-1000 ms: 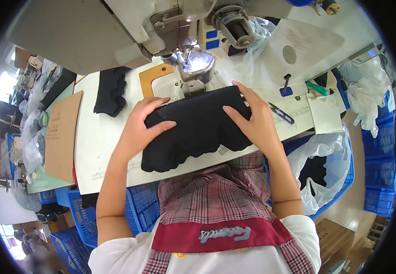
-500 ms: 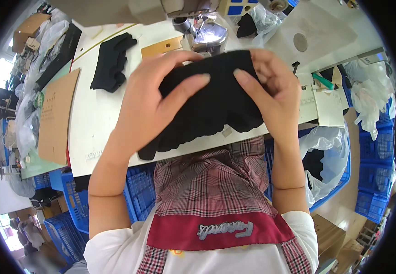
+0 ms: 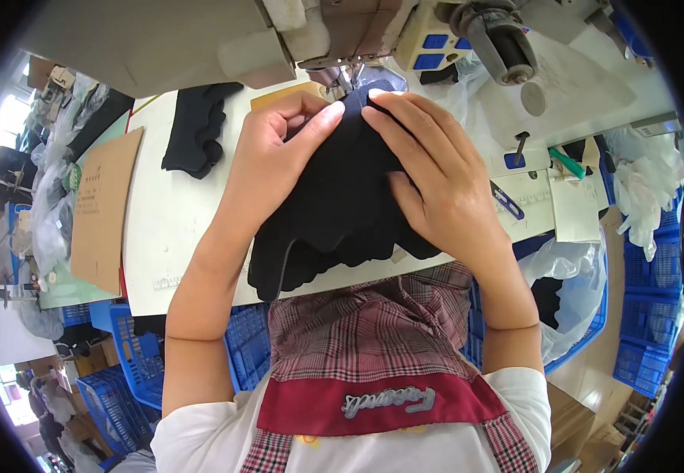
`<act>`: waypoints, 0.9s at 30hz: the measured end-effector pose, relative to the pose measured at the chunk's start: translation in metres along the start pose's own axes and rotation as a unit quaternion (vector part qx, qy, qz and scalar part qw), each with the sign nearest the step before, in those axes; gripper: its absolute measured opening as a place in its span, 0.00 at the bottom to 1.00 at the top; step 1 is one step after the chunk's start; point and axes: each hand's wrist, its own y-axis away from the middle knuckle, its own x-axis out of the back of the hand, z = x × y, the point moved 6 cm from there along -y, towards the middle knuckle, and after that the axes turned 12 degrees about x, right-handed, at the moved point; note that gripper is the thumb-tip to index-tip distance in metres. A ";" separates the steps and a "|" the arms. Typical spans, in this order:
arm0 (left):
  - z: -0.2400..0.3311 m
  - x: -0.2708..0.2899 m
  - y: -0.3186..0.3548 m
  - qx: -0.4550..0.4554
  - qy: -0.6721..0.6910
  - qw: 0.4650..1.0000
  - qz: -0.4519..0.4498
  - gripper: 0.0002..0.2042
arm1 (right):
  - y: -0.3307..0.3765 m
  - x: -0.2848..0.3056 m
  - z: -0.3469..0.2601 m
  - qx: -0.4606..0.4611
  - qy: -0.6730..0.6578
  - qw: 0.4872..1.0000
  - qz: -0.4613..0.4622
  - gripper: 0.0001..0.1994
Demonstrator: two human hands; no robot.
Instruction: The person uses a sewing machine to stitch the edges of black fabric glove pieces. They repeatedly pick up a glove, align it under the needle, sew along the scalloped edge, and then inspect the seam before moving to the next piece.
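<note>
L hand (image 3: 275,150) pinched black cloth (image 3: 334,197) by its top edge, R hand (image 3: 440,177) lay on it, thumb spread; machine (image 3: 192,47) just beyond fingertips. Prob. mid-positioning, stitching prog. couldn't tell!

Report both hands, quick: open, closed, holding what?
Left hand: closed, pinching the cloth near its far end.
Right hand: open, laid on the cloth.
</note>
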 end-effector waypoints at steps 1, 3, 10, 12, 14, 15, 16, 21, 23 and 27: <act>0.001 0.000 -0.001 -0.007 -0.008 1.000 0.004 0.10 | -0.001 -0.002 0.003 0.006 0.012 1.000 0.016 0.27; 0.002 0.001 -0.003 -0.022 -0.019 1.000 0.013 0.10 | -0.005 -0.004 0.006 0.013 0.027 0.999 0.032 0.26; 0.004 0.002 -0.008 -0.052 -0.026 0.998 0.018 0.09 | -0.007 -0.008 0.010 0.039 0.053 0.995 0.073 0.23; 0.005 0.002 -0.009 -0.053 -0.021 0.998 0.022 0.09 | -0.009 -0.008 0.010 0.043 0.070 0.994 0.072 0.23; 0.005 0.001 -0.008 -0.054 -0.009 0.998 0.026 0.08 | -0.009 -0.008 0.009 0.045 0.084 0.993 0.074 0.22; 0.005 0.002 -0.009 -0.058 -0.015 0.998 0.026 0.09 | -0.009 -0.008 0.007 0.045 0.090 0.992 0.076 0.22; 0.004 0.003 -0.010 -0.063 -0.022 0.997 0.026 0.09 | -0.009 -0.007 0.007 0.045 0.096 0.991 0.078 0.21; 0.003 0.005 -0.011 -0.057 -0.033 0.998 0.011 0.09 | -0.010 -0.008 0.002 0.052 0.121 0.988 0.080 0.20; 0.005 0.005 -0.011 -0.054 -0.030 0.998 0.002 0.10 | -0.010 -0.010 0.000 0.057 0.132 0.986 0.084 0.20; 0.008 0.009 -0.014 -0.038 -0.066 0.997 0.008 0.11 | -0.008 -0.012 0.002 0.044 0.124 0.987 0.089 0.24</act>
